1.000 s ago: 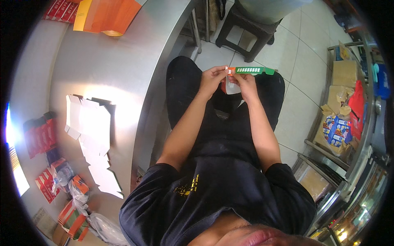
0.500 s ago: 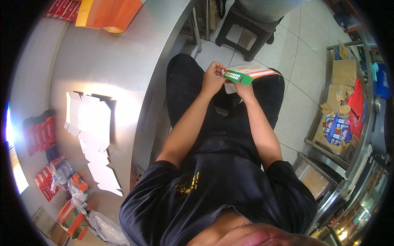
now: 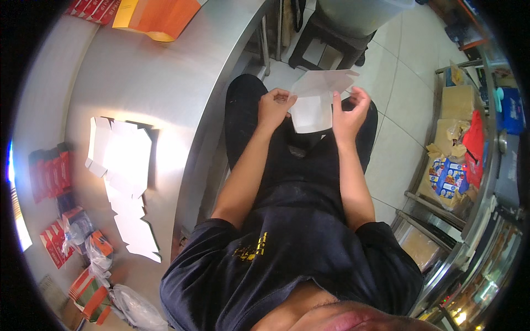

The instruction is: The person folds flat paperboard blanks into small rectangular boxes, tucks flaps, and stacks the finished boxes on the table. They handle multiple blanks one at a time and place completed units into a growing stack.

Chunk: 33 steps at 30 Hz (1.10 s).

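Over my lap is a partly folded paperboard box (image 3: 313, 113), its plain white inside facing up and its far flap standing raised. My left hand (image 3: 273, 111) pinches its left wall, with the thumb at the upper edge. At the right wall, my right hand (image 3: 351, 117) has its thumb along the edge and its fingers curled on the outer side. The box's printed outside is hidden. Flat white carton blanks (image 3: 128, 160) with cut flaps lie on the metal table to my left.
The steel table (image 3: 165, 83) runs along my left, with an orange paper carton (image 3: 157, 19) at its far end. Red cartons (image 3: 51, 172) and plastic-wrapped packs line its left side. Ahead, a dark stool (image 3: 331, 47) bears a translucent tub (image 3: 361, 19). A shelf with cardboard boxes (image 3: 457, 102) stands right.
The box has turned from showing its green and orange printed side to showing its white inside. My right hand has come out from beneath it to its right wall.
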Tool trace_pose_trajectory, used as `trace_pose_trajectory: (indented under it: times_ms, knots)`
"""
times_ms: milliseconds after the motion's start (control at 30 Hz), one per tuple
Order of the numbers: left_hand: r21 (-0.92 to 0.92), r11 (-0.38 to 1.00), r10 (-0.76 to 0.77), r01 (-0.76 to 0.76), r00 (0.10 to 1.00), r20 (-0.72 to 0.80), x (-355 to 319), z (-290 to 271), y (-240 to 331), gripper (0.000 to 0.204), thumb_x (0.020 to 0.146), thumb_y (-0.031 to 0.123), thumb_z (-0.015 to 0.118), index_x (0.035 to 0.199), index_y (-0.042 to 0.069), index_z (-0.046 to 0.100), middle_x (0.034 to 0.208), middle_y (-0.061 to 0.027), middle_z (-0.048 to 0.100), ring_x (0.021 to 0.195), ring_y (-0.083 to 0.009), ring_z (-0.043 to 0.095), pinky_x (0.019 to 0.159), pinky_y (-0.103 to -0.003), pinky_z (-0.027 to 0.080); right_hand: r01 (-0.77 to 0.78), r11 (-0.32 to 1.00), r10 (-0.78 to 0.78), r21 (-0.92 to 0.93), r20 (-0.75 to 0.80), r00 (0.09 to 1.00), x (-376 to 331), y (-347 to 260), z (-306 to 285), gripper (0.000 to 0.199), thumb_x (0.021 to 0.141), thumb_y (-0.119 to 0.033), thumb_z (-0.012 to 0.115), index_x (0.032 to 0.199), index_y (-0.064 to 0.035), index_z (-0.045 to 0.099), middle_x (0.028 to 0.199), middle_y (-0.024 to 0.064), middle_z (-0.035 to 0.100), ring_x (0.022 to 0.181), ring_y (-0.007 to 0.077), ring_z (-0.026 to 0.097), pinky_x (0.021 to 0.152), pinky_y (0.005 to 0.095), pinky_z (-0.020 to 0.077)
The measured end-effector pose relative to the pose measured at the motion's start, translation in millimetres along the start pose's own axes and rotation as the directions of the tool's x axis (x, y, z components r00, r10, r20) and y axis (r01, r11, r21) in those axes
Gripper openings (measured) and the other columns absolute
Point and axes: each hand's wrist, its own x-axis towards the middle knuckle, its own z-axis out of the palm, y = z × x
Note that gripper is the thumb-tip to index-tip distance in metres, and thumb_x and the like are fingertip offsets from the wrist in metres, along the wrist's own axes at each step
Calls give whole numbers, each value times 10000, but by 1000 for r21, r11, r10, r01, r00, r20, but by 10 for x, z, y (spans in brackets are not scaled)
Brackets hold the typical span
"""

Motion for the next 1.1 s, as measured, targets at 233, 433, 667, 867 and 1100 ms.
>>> trace_pose_trajectory:
  times_ms: [233,433,667,867,1100]
  knots:
    - [212,972,80,-98,993,90,-333,-280,375,377,803,258,857,997,-15,685,836,-74,688,718,-153,654,601,-265,535,3,983,-26,184,120,992,118,-461,-353,438,953,-170,707,1305,-16,497,1052,173,712,951,190,687,835,313,536]
    - [152,931,345,-333,937,-59,-867,-285,989,342,862,174,825,1046,28,577,1010,-47,594,939,-88,559,736,-237,478,204,972,-210,115,42,977,-49,-882,-353,243,939,-145,714,1103,-3,606,914,143,734,750,168,688,707,297,527]
    - [-215,899,374,-381,924,-76,-1044,-243,1321,227,977,204,699,1069,8,633,917,-28,664,783,-65,598,642,-221,478,353,877,-445,326,279,851,-336,-1382,-336,145,945,-39,655,1089,-45,645,926,150,735,841,265,754,683,341,557]
    - [-428,821,346,-377,926,-152,-1188,-398,1306,181,977,129,674,1102,7,624,941,-57,693,828,-97,656,678,-239,529,-53,852,-135,522,315,939,-306,-1355,-355,179,924,-123,734,995,13,641,823,37,719,744,58,650,687,233,512]
    - [-474,827,268,-303,953,-142,-1302,-301,1309,175,970,106,674,1083,-19,627,1006,-93,700,912,-133,676,725,-272,583,2,873,-114,488,199,973,-299,-1414,-307,202,954,-182,723,985,18,712,838,15,714,747,57,627,691,229,501]
